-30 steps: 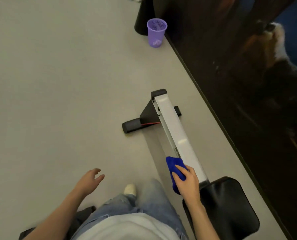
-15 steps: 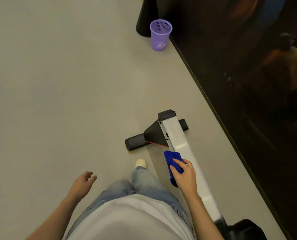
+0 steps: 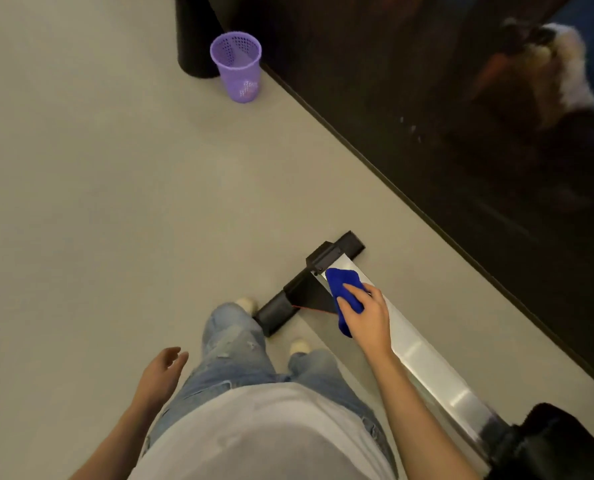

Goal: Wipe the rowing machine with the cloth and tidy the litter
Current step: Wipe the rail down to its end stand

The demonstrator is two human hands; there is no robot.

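Note:
The rowing machine's silver rail (image 3: 423, 362) runs from the black seat (image 3: 558, 445) at the lower right up to a black end cap and floor foot (image 3: 281, 311). My right hand (image 3: 368, 317) presses a blue cloth (image 3: 344, 282) onto the rail close to that end cap, fingers closed over the cloth. My left hand (image 3: 162, 370) hangs free at my side over the floor, fingers apart and holding nothing. No litter shows in this view.
A purple mesh bin (image 3: 238, 65) stands on the grey floor at the top, beside a black cone-shaped base (image 3: 193, 39). A dark glossy wall (image 3: 461, 133) runs diagonally along the right. My legs and shoes stand just left of the rail.
My right hand has slid the blue cloth along the rail from near the seat up to the end cap. I have stepped forward with it; my left hand stayed empty.

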